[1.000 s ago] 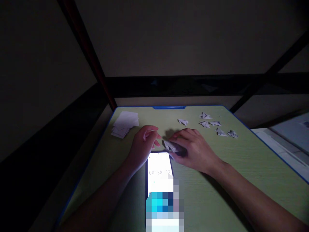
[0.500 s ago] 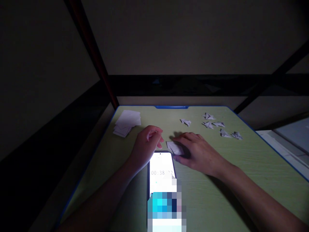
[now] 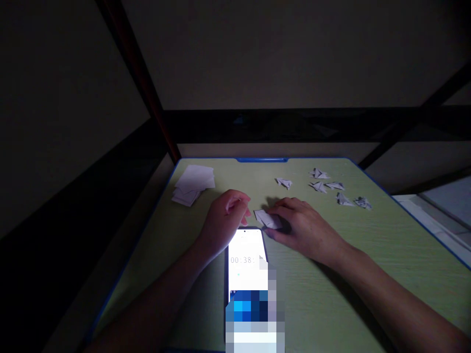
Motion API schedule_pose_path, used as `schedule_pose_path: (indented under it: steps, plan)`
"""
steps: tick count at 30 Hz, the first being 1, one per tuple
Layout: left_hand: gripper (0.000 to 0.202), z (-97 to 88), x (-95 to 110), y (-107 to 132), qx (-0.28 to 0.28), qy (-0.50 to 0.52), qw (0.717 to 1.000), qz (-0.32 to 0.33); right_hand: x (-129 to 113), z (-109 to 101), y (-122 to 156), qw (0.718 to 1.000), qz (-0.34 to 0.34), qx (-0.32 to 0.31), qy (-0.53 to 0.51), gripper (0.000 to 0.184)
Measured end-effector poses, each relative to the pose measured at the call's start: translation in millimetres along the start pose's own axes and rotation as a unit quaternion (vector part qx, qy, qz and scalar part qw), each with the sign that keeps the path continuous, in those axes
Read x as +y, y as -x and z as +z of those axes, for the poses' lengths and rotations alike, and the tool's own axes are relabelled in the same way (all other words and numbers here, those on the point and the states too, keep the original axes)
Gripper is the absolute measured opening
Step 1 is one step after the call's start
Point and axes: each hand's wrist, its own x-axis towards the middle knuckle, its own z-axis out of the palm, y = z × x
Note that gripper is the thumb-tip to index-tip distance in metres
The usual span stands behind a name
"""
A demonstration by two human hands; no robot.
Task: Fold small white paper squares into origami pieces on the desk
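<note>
A small folded white paper piece [image 3: 267, 218] lies on the green table [image 3: 368, 255], just beyond a lit phone [image 3: 247, 264] showing a timer. My right hand [image 3: 303, 228] rests over the paper's right side, fingers curled and pressing it down. My left hand [image 3: 224, 223] sits just left of the paper with fingers loosely curled, its fingertips close to the paper's left corner; whether they touch it I cannot tell.
A stack of white paper squares [image 3: 193, 184] lies at the table's far left. Several finished folded paper shapes [image 3: 333, 189] are scattered at the far right, one more [image 3: 284, 183] nearer the middle. Dark bed-frame bars rise behind the table.
The paper piece has been pressed flatter under my right hand, which shifted slightly. The view drifted a little; my left hand stays beside it.
</note>
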Motion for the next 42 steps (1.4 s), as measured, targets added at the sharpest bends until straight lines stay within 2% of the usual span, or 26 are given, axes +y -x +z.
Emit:
schedule_pose_path:
  steps: [7,12,18,23,25,27,31,34,36,39,42]
  plan:
    - [0.007,0.7,1.7,1.2,-0.005,-0.012,1.0,0.005,0.0,-3.5,0.8,1.0,0.007,0.013,-0.009,0.03]
    - [0.006,2.0,-0.6,2.5,-0.012,-0.024,0.999,0.018,3.0,2.5,1.5,1.0,0.004,0.011,0.001,0.044]
    - [0.007,3.8,-5.7,3.3,-0.02,-0.036,0.999,0.034,4.2,3.3,1.5,1.0,0.012,0.005,0.002,0.035]
    - [0.007,4.0,-6.0,3.6,-0.021,-0.041,0.998,0.043,1.4,-2.6,0.6,0.999,0.022,0.022,-0.028,0.029]
    - [0.007,4.1,-6.4,3.6,-0.016,-0.043,0.998,0.044,-1.2,-6.3,-0.1,0.995,0.038,0.035,-0.088,0.029]
    - [0.008,4.6,-6.2,4.0,-0.005,-0.053,0.997,0.049,-4.2,-10.0,-0.4,0.977,0.059,0.045,-0.201,0.028]
    - [0.015,7.5,-0.9,7.7,-0.006,-0.057,0.996,0.071,-7.4,-12.7,0.6,0.896,0.103,0.027,-0.43,0.024]
    - [0.021,9.9,5.0,10.5,-0.043,0.009,0.998,0.045,-5.5,-8.8,2.4,0.847,0.119,0.012,-0.518,0.025]
    - [0.028,10.5,7.2,10.7,-0.049,0.05,0.997,0.019,-4.0,-5.6,3.4,0.822,0.119,0.004,-0.558,0.026]
    - [0.029,10.7,7.1,9.1,-0.038,0.059,0.997,0.01,-4.7,-4.1,3.8,0.802,0.112,0.007,-0.587,0.024]
    - [0.017,12.3,5.3,8.3,-0.06,0.068,0.996,0.022,-8.5,-6.4,3.1,0.807,0.096,0.001,-0.582,0.025]
